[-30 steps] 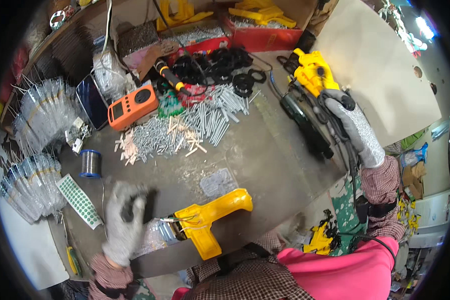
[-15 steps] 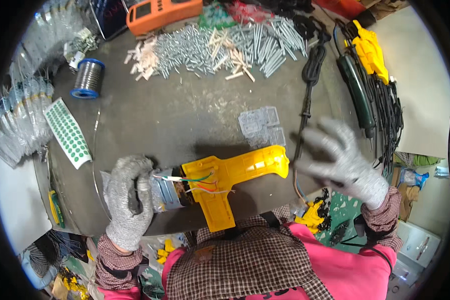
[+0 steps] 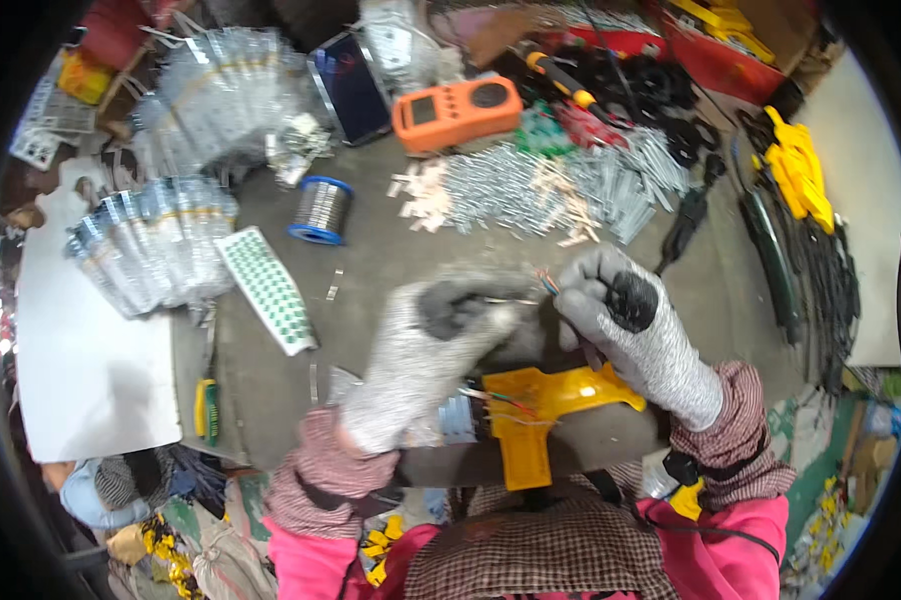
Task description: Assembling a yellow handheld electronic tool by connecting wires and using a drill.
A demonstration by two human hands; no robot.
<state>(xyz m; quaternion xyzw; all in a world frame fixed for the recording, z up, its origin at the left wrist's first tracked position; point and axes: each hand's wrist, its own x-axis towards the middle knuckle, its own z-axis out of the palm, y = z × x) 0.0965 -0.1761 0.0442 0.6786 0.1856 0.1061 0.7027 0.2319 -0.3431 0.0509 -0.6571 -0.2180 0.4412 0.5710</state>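
The person's left grey-gloved hand (image 3: 441, 325) pinches a thin pale strand (image 3: 512, 301), perhaps wire, though blur obscures it; the right grey-gloved hand (image 3: 621, 310) grasps fine coloured wires (image 3: 546, 282) beyond the yellow T-shaped plastic housing (image 3: 526, 450) on the dark grey counter (image 3: 371, 222). Light, steady fingertip pressure should avoid splaying them.

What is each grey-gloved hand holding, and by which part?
Right hand: thin multicoloured wires, pinched behind their protruding ends. Left hand: a slim pale strip; blur hides exactly where.
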